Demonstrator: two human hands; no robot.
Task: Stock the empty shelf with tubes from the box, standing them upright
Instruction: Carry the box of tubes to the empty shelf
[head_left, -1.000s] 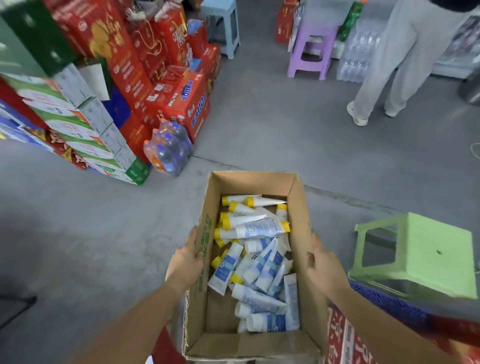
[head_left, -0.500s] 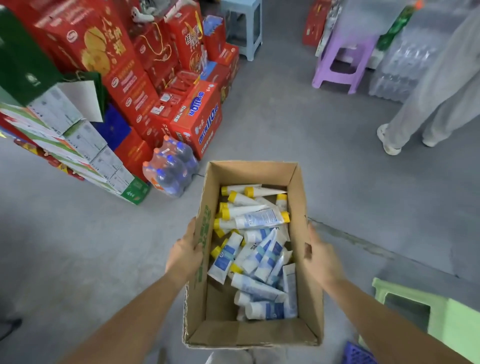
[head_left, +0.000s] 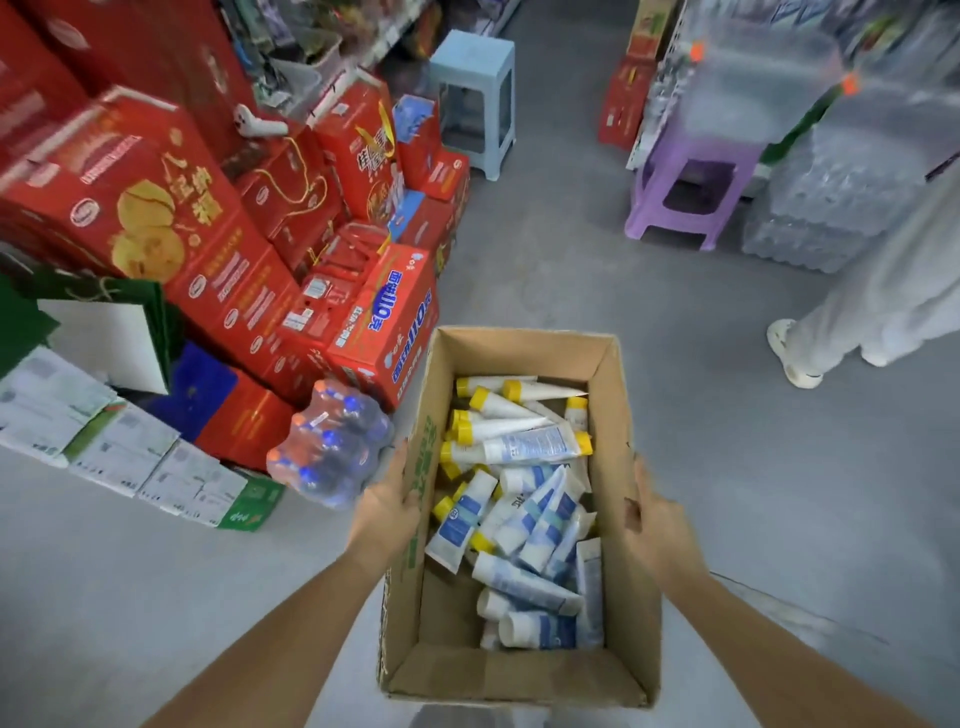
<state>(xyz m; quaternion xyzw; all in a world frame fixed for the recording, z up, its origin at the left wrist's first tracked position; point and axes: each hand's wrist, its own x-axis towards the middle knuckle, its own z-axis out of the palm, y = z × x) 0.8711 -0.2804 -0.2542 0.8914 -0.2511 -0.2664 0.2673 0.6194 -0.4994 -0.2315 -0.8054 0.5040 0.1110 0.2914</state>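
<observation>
Grey floor (head_left: 545, 270): red cartons (head_left: 384, 322), bottle pack (head_left: 330, 441), purple stool (head_left: 691, 156).

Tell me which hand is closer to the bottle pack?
Left. The left hand grips the box wall beside the bottle pack; the right hand holds the opposite wall.

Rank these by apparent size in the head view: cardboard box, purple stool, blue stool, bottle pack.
1. cardboard box, largest, though nearest the camera.
2. purple stool and bottle pack: they look alike, so not ranked.
3. blue stool, smallest, but farthest away.
</observation>
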